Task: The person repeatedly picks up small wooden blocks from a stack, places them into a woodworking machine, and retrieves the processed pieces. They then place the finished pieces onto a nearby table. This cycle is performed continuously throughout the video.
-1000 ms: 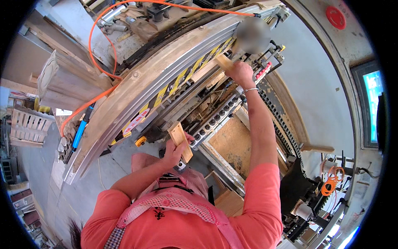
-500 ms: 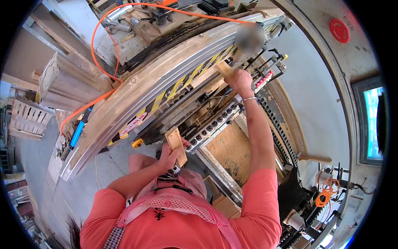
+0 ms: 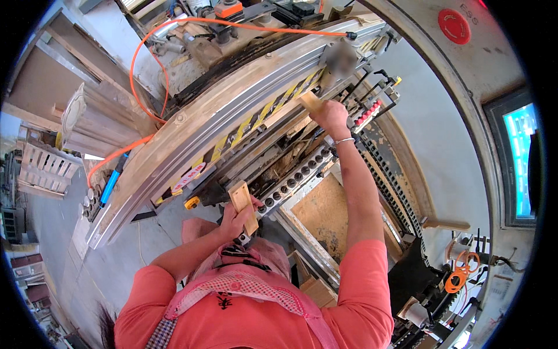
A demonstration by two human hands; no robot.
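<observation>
In my left hand (image 3: 233, 220) is a short wooden board (image 3: 242, 203), tilted, its upper end standing clear of my fingers. The hand is close to my apron, beside the near end of a row of black rollers (image 3: 290, 182). My right arm reaches far ahead over the machine. At its end my right hand (image 3: 331, 116) grips another wooden piece (image 3: 310, 102) close to the yellow-and-black striped rail (image 3: 256, 121). Fingertips of the right hand are partly hidden by its back.
A long metal-edged beam (image 3: 192, 110) curves across ahead, with an orange hose (image 3: 135, 55) above it. Below the rollers lies a sawdust-covered panel (image 3: 319, 212). To the right are a black chain track (image 3: 388, 185), a red stop button (image 3: 453, 26) and a lit screen (image 3: 523, 157).
The whole view has shifted slightly. Both hands keep their wooden pieces and stay in nearly the same places over the machine.
</observation>
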